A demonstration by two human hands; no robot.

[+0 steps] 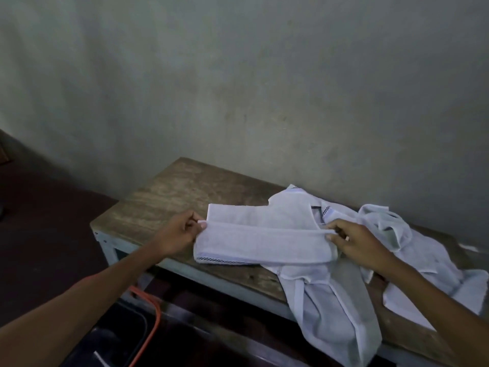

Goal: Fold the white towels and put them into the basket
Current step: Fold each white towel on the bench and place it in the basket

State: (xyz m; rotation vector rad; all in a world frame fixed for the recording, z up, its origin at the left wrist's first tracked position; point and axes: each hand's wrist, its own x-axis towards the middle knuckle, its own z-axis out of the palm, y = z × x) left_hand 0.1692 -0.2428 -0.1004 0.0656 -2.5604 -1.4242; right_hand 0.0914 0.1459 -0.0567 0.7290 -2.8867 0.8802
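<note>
1. Two hands work one towel: the left hand (182, 231) pinches the left end of the fold line between thumb and fingers, and the right hand (357, 242) pinches the right end the same way, so both are closed on cloth.
2. Between them the white towel (264, 234) lies stretched on the wooden table (169, 192), its near flap turned over with the dotted hem toward the table's front edge.
3. To fold it well, I judge both pinches should keep even tension, so the crease stays straight and the hem lines up with the layer beneath.
4. Its right end overlaps the loose towels (330, 300), which spill over the table's front; lifting clear of that heap likely avoids dragging them along.
5. Below the table's left end, a dark container with an orange rim (156, 313) may be the basket; it is too dim to tell.
</note>
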